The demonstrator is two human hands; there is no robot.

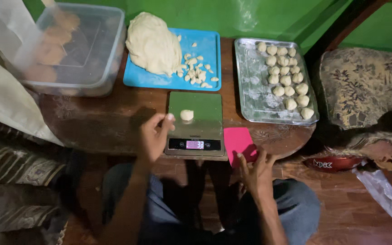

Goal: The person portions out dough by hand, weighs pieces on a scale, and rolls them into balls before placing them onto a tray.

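Down below me I see the dark wooden desk (105, 120) filling the middle of the view, with my knees in blue trousers under its near edge. On its far left stands a clear plastic tub (91, 54) with brown round pieces inside, blurred behind its wall. Next to that lies a blue tray (205, 50) carrying a big lump of pale dough (153, 43) and a scatter of small dough bits (196, 70) near its front right corner. To the right sits a metal baking tray (255, 86), dusted with flour, with rows of rolled dough balls (286, 75) along its right half. A patterned cushion (357, 86) rests well to the right of the desk.

Closer to me, at the desk's near edge, is a flat kitchen scale (195, 124) with a lit display on its front strip. One small dough ball (186, 115) sits on the scale's plate, left of centre.

My left hand (153, 136) is raised beside the scale's left edge, fingers loosely curled with thumb and forefinger tips near each other, just beside the small ball but not touching it, and holding nothing that I can see. My right hand (257, 168) lies with fingers spread on the near end of a pink card (237, 141), which rests on the desk just right of the scale.
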